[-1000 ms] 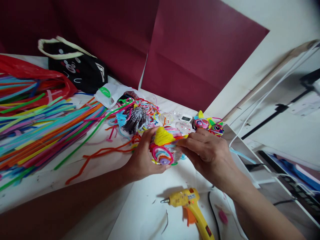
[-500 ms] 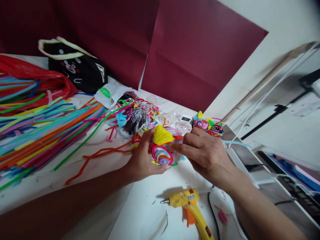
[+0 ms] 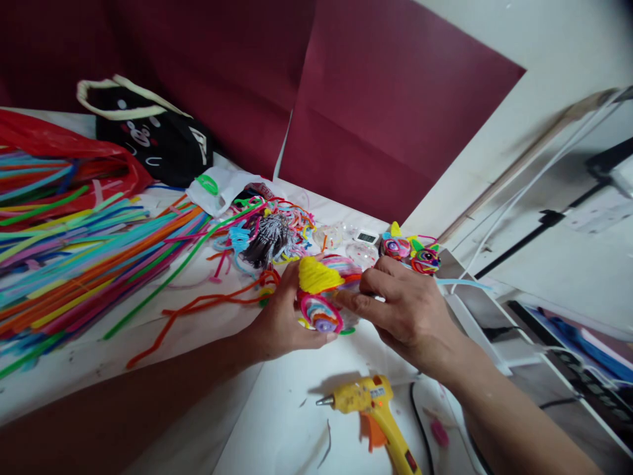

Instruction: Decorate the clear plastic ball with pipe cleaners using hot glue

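Observation:
My left hand [image 3: 277,316] is wrapped round a craft ball [image 3: 322,311] covered in coiled pipe cleaners, with its thumb below and fingers behind. A yellow pipe-cleaner ear [image 3: 319,276] stands at the top of the ball, and a spiral eye with a pink rim and purple centre [image 3: 322,315] faces me. The index finger of my right hand [image 3: 405,310] presses on the ball's right side beside the ear. Its other fingers are curled in, and whatever they may pinch is hidden. Below the hands a yellow hot glue gun [image 3: 368,399] lies on the white table [image 3: 277,415], nozzle pointing left.
Loose pipe cleaners [image 3: 109,264] spread across the left side by a red plastic bag [image 3: 74,142] and a black bag [image 3: 153,145]. Behind the ball are a tangle of scraps [image 3: 270,237], a small digital display [image 3: 366,237] and two finished-looking craft faces [image 3: 410,251]. A black cord [image 3: 420,422] runs at right.
The right index finger now lies straighter against the ball, just under the yellow ear. The ear is tilted a little differently. My left hand keeps its grip; the glue gun stays put.

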A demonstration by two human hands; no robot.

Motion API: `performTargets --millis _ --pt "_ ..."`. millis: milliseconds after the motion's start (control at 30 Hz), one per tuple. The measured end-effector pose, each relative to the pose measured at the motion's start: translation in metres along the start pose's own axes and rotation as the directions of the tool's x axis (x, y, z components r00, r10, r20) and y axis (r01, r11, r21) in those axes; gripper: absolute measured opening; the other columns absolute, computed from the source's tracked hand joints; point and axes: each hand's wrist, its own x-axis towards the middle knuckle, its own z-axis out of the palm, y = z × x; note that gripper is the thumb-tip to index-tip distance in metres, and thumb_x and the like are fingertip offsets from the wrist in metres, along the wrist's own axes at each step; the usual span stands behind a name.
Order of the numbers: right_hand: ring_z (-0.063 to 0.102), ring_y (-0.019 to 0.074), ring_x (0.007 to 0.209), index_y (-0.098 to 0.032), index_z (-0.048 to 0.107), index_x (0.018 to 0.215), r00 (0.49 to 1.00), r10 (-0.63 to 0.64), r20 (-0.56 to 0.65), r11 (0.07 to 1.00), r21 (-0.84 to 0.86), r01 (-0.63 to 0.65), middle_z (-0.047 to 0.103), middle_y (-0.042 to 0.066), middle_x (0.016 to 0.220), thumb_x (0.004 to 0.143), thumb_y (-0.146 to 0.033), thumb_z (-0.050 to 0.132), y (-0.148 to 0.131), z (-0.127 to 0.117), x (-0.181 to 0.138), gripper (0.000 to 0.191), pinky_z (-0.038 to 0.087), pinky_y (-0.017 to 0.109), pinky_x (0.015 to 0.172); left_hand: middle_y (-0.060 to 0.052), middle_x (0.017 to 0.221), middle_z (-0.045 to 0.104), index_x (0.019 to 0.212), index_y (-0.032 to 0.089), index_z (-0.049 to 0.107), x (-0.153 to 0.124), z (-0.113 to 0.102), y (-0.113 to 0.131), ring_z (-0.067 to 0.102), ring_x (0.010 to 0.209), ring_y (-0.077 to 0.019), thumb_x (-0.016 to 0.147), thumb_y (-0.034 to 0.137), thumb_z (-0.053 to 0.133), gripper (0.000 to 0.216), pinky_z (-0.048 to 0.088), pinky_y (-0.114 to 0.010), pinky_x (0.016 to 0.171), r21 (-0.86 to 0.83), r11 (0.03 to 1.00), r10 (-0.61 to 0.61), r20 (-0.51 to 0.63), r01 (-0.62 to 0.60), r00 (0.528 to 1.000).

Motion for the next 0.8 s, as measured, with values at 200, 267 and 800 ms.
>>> performTargets --millis 200,267,800 --pt "0.047 0.0176 0.07 -0.017 0.074 0.097 1.0 -0.018 -0.001 0.999 -0.03 0.018 0.061 0.005 0.073 0.102 -0.016 0.042 -0.001 -0.002 0.001 0.032 0.037 0.032 0.061 -0.016 0.141 0.05 0.142 0.024 0.036 0.002 -0.006 0.006 0.051 0.132 -0.0355 0.063 0.034 0.085 0.094 0.05 -0.049 0.105 -0.164 0.986 -0.02 0.087 0.034 0.996" --pt "0.046 0.0175 0.069 -0.017 0.074 0.096 0.999 -0.032 -0.001 0.998 -0.049 0.032 0.06 0.004 0.07 0.102 -0.016 0.043 -0.001 -0.002 0.002 0.032 0.036 0.031 0.06 -0.014 0.141 0.053 0.144 0.026 0.038 0.002 -0.007 0.007 0.054 0.13 -0.0346 0.071 0.04 0.079 0.085 0.052 -0.048 0.102 -0.252 0.966 -0.024 0.129 0.056 0.991" --pt "0.043 0.0172 0.066 -0.017 0.071 0.086 1.0 -0.016 -0.018 0.999 -0.051 0.015 0.059 0.004 0.068 0.101 -0.012 0.042 -0.01 0.011 0.003 0.033 0.032 0.031 0.057 -0.005 0.112 0.067 0.129 0.027 0.052 -0.001 0.0 -0.002 0.065 0.101 -0.0261 0.078 0.036 0.066 0.053 0.056 -0.042 0.089 -0.382 0.906 -0.212 -0.034 0.184 0.977"
